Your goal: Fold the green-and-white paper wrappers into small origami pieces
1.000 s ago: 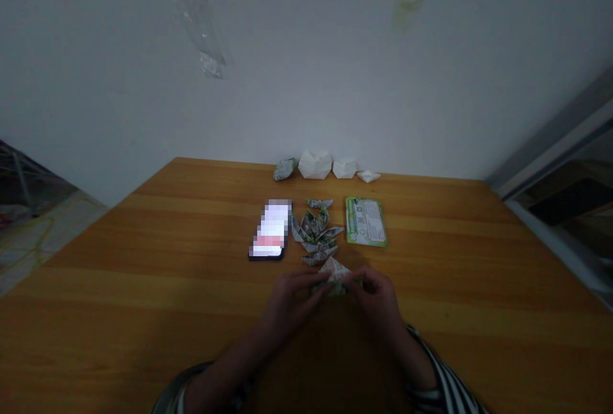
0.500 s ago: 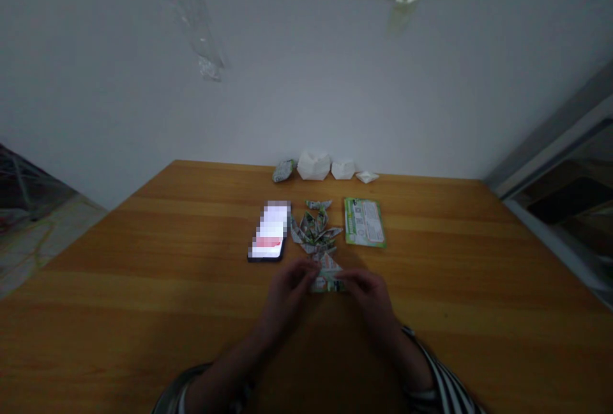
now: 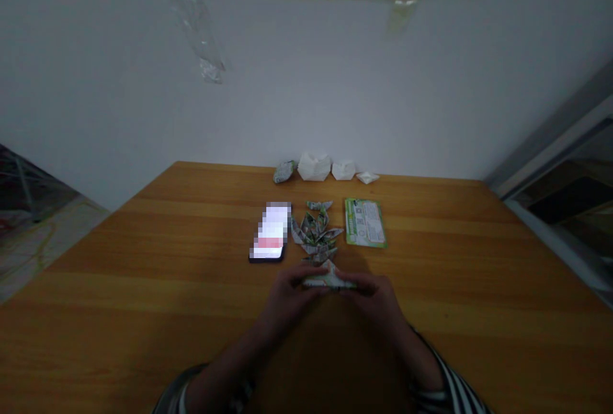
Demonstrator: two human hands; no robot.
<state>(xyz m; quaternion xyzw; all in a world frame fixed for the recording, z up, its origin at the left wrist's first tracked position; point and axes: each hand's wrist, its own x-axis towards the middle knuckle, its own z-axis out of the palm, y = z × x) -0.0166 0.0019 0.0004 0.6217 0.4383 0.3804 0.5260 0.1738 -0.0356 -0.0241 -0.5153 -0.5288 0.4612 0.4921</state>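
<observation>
A folded piece of printed paper (image 3: 329, 278), white with green and orange marks, is held just above the table. It has a pointed top and a wide, flat lower edge. My left hand (image 3: 290, 296) pinches its left end between thumb and fingers. At the other end, my right hand (image 3: 376, 296) grips the paper in the same way. Just beyond it lies a cluster of folded printed-paper pieces (image 3: 313, 232), pointed like petals, with one separate folded piece (image 3: 319, 205) behind them.
A phone (image 3: 271, 232) with a lit, blurred screen lies left of the cluster. To the right is a stack of printed paper sheets (image 3: 365, 222). White folded paper shapes (image 3: 314, 167) and a printed one (image 3: 284, 172) stand along the wall (image 3: 306, 94) at the wooden table's (image 3: 143, 241) back edge.
The paper between my hands has turned from lying flatter to being tipped up, showing a narrower side. My fingers have shifted to its two ends, with thumbs now lower.
</observation>
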